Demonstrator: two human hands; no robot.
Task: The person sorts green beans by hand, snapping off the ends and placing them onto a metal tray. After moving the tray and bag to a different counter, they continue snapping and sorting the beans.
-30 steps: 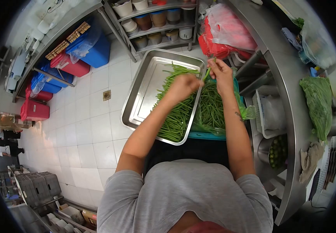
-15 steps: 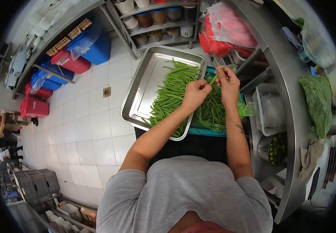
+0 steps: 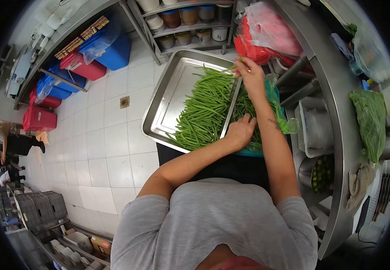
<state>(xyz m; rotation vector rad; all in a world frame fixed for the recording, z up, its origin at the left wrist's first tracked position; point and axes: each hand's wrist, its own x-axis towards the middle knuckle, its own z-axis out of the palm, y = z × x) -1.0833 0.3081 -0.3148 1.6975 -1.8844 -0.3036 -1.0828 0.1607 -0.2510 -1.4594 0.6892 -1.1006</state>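
Note:
A steel tray (image 3: 161,108) holds a pile of green beans (image 3: 201,112) on its right side. Beside it, partly under my arms, is a teal crate (image 3: 274,92) lined with a clear plastic bag and holding more beans (image 3: 243,107). My right hand (image 3: 250,75) is raised at the tray's upper right edge, its fingers pinched on a green bean that points toward the pile. Lower down, my left hand (image 3: 241,131) reaches onto the beans in the crate, fingers extended and slightly apart; their tips are partly lost among the beans.
On my right runs a steel counter (image 3: 323,85) with a bag of greens (image 3: 367,121); a white basket (image 3: 312,128) sits beneath it. Ahead stands a rack (image 3: 186,33) of tubs beside red bags (image 3: 251,47). Coloured bins (image 3: 107,49) line the left, and people (image 3: 15,139) stand far left.
Both hands were together over the crate with a bean between them. My right hand has moved up and left to the tray's edge; my left has dropped toward me onto the crate's beans.

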